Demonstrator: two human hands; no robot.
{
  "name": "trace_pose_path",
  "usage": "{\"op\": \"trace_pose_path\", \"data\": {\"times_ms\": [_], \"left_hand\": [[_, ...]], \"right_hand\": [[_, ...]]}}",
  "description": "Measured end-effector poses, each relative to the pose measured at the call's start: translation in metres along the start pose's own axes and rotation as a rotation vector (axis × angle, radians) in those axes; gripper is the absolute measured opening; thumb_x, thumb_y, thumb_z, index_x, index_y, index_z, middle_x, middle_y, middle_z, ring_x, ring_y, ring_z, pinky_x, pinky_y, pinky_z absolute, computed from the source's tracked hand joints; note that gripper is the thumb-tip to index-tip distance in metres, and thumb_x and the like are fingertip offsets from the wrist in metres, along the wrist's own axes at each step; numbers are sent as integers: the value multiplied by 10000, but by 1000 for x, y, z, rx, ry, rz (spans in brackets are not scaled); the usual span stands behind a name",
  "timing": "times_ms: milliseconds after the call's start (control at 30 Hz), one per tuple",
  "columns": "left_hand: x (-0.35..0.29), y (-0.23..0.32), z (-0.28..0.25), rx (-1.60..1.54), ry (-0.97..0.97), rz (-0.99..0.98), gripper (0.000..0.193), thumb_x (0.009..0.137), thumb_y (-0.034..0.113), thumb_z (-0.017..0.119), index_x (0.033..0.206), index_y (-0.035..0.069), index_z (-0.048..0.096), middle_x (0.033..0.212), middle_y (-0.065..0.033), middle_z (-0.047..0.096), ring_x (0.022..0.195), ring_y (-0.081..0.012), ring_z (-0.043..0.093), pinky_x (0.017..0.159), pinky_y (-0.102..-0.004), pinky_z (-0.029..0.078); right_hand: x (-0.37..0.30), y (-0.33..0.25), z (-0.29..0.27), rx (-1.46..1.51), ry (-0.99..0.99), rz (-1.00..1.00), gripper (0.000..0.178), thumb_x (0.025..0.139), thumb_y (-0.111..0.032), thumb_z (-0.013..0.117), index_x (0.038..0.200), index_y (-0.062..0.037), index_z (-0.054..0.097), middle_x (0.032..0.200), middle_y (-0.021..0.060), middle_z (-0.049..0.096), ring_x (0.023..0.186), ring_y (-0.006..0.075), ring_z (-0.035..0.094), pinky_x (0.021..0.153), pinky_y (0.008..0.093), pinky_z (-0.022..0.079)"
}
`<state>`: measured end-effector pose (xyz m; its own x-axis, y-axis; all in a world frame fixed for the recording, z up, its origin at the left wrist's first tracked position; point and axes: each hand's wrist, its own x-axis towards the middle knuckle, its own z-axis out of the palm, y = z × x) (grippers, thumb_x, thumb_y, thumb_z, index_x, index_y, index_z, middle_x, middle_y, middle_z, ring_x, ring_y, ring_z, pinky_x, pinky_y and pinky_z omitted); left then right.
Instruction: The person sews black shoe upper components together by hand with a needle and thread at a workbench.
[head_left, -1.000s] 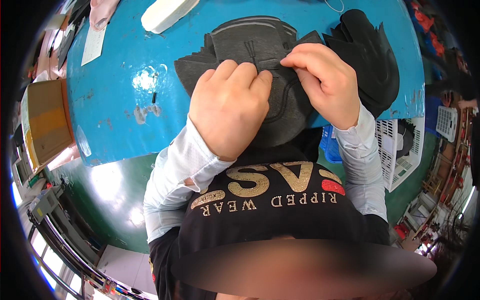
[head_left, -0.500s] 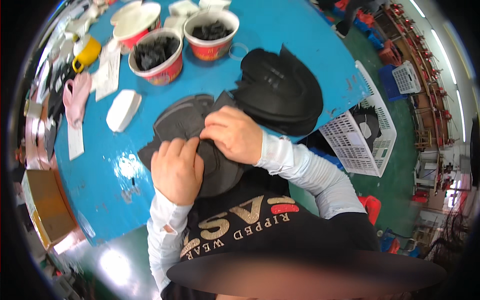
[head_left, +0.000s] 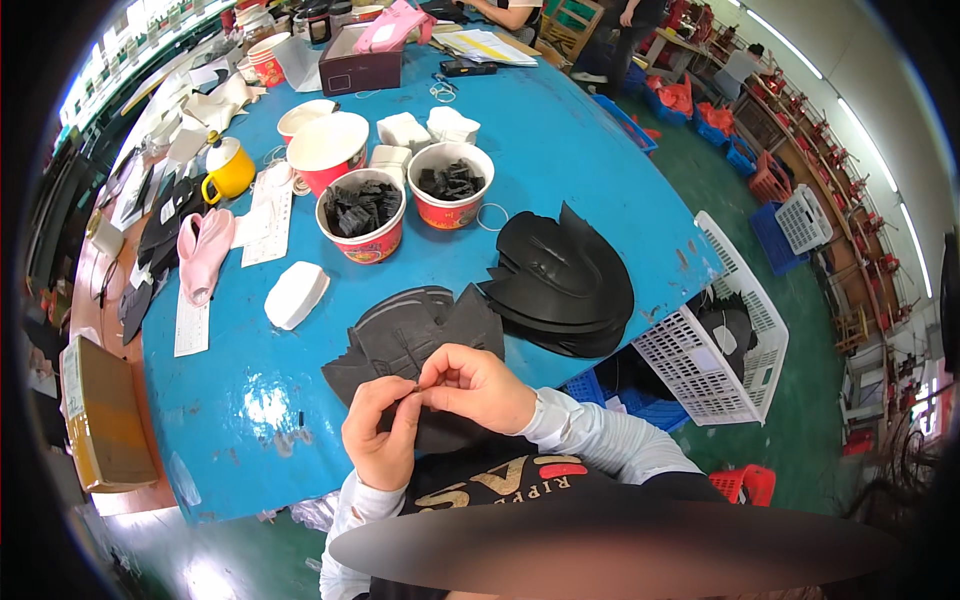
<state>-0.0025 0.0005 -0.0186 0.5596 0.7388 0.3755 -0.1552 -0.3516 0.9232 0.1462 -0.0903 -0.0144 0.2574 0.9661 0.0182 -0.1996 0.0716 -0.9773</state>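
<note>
A dark grey, moulded sheet piece (head_left: 420,325) with notched edges lies at the table's near edge. Over its near part, my left hand (head_left: 383,425) and my right hand (head_left: 480,390) meet fingertip to fingertip. Both hands are closed in a pinch, thumb against forefinger. Whatever sits between the fingertips is too small to name. A stack of similar black moulded pieces (head_left: 565,275) rests just to the right, apart from my hands. Beyond the work stand two red-and-white paper bowls, a left bowl (head_left: 362,250) and a right bowl (head_left: 450,213), both filled with small black scraps.
The blue table (head_left: 240,350) also carries a white block (head_left: 297,295), a pink clog (head_left: 205,255), a yellow mug (head_left: 230,168) and a shoebox (head_left: 360,70). White crates (head_left: 715,365) stand on the floor at right. A cardboard box (head_left: 105,415) is at far left.
My hands have come off the moulded piece and now pinch fingertip to fingertip above its near part. The view has tilted up, showing more of the table's far end.
</note>
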Motion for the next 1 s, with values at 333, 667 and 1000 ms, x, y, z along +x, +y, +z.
{"op": "trace_pose_path", "data": {"times_ms": [333, 667, 1000], "left_hand": [[5, 6, -4, 93, -92, 168, 194, 783, -131, 674, 943, -20, 664, 919, -124, 677, 856, -236, 639, 771, -321, 506], [24, 5, -20, 405, -133, 341, 305, 673, -113, 709, 947, 11, 657, 840, -98, 668, 767, -269, 635, 677, -332, 499], [19, -1, -24, 611, -242, 283, 299, 691, -86, 717, 958, 43, 679, 871, -88, 676, 794, -285, 631, 690, -365, 503]], "right_hand": [[-13, 9, 8, 151, 13, -63, 162, 947, 32, 600, 1017, -60, 486, 1050, 36, 583, 967, 73, 556, 847, 240, 482], [-5, -14, -18, 65, 24, 22, 226, 925, 37, 631, 969, -72, 438, 978, 50, 616, 875, 72, 570, 759, 250, 489], [39, -8, -40, -1049, -48, -530, 238, 764, 84, 654, 927, -36, 529, 830, 99, 598, 781, 320, 616, 711, 403, 505]]}}
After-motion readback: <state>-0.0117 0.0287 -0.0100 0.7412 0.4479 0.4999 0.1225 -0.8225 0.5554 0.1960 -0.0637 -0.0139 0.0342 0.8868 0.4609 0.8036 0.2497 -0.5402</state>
